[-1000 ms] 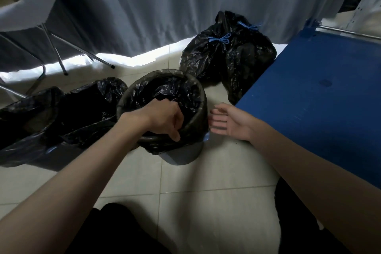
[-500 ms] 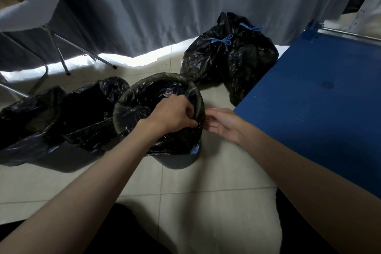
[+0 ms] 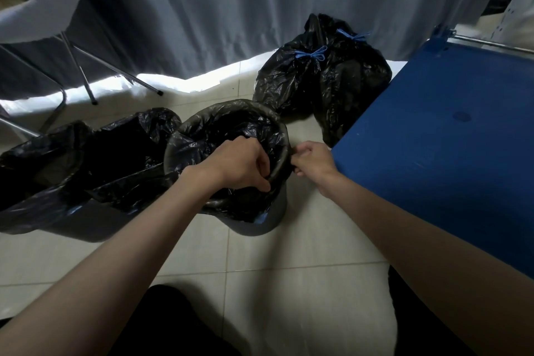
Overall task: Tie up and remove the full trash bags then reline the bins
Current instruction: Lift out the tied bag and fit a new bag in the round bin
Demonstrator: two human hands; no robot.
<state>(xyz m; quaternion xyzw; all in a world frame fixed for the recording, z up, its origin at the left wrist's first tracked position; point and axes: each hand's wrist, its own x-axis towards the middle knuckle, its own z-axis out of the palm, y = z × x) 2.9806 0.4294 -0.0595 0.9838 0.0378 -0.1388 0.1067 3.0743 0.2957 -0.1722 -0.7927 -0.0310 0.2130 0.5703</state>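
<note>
A small grey bin (image 3: pixel 268 220) stands on the tiled floor at the centre, lined with a black bag (image 3: pixel 228 130) folded over its rim. My left hand (image 3: pixel 239 165) curls over the near right rim and grips the liner there. My right hand (image 3: pixel 312 160) pinches the liner's outer edge on the bin's right side. Two full black bags (image 3: pixel 320 87) tied with blue drawstrings sit behind the bin by the curtain. Another bin lined in loose black plastic (image 3: pixel 75 165) lies to the left.
A blue flat panel (image 3: pixel 448 136) fills the right side, close to my right forearm. A grey curtain (image 3: pixel 231 9) hangs at the back. A chair with metal legs (image 3: pixel 83 78) stands at the far left. My dark-clothed legs are at the bottom edge.
My left hand slid along the rim from the near side to the right side. My right hand closed from an open palm and now pinches the liner at the bin's right edge.
</note>
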